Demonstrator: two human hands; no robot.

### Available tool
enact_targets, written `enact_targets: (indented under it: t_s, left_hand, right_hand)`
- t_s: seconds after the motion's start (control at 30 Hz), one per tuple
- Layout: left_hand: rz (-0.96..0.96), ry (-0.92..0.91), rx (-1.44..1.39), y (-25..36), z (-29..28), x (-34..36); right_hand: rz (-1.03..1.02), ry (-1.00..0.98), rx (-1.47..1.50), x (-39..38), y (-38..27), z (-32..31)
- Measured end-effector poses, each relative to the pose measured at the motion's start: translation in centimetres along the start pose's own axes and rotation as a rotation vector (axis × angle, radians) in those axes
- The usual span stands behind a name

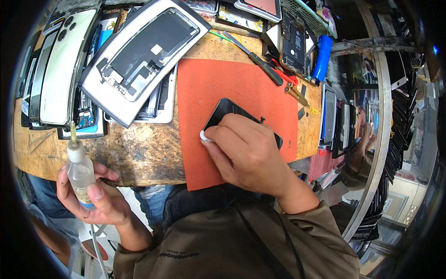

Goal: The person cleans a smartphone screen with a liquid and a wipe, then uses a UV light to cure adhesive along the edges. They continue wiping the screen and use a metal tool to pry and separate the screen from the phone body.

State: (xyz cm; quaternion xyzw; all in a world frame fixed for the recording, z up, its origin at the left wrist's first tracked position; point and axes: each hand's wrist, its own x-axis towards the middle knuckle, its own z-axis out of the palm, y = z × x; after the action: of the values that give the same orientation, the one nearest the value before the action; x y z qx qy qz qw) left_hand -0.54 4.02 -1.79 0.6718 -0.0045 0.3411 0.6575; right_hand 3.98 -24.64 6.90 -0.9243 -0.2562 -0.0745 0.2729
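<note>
A clear dropper bottle point(81, 176) with a white collar and a thin nozzle stands upright in my left hand point(104, 197), off the front left edge of the bench. My right hand point(251, 151) is over a dark phone point(227, 110) that lies on an orange-red mat point(200, 79). Between thumb and fingers it pinches a small white wad point(203, 136) at the phone's left edge. The hand covers much of the phone, and the wad's contact with it is partly hidden.
A white box point(109, 76) holding a phone screen part sits behind, left of the mat. Pale green phone point(62, 69) stands beside it. Beyond the mat's far right lie a dark-handled tool point(265, 67), red-handled pliers point(288, 76), brass-coloured screwdrivers point(297, 95) and a blue cylinder point(322, 58).
</note>
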Motion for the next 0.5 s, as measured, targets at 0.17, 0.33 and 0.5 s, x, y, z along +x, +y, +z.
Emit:
enact_targets:
  t_s: [0.17,0.33,0.5]
  left_hand:
    - [0.004,-0.003,-0.003,0.0,0.0,0.0]
    - [0.012,0.003,0.008,0.1,0.3,0.0]
    - [0.010,0.003,0.038,0.0,0.1,0.2]
  right_hand:
    - [-0.001,-0.023,-0.019,-1.4,-0.2,-0.6]
    - [0.050,-0.045,0.000,-2.8,-0.2,-1.8]
    - [-0.005,-0.004,0.033,-0.2,-0.4,0.0]
